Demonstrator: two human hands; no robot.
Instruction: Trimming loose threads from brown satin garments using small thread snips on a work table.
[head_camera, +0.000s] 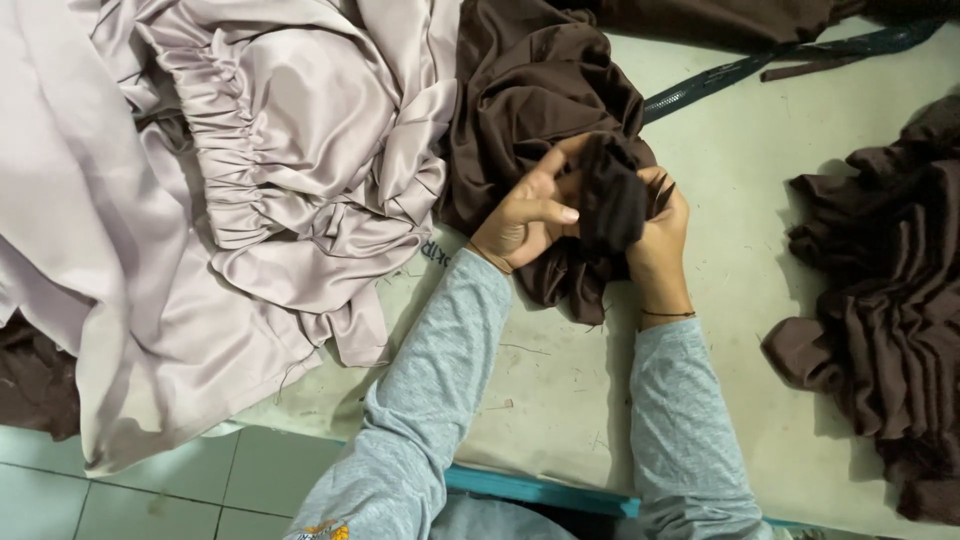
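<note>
Both hands, left hand and right hand, have a closed grip on a bunched, dark brown cloth, crumpled and matte, on the counter.

Both hands, left hand and right hand, meet on a cloth mid-table; satin lies left, a pile right, a strap behind.

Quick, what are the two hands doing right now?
Left hand: closed on the dark brown cloth, thumb on top.
Right hand: closed on the same cloth, bunched between both hands.
</note>
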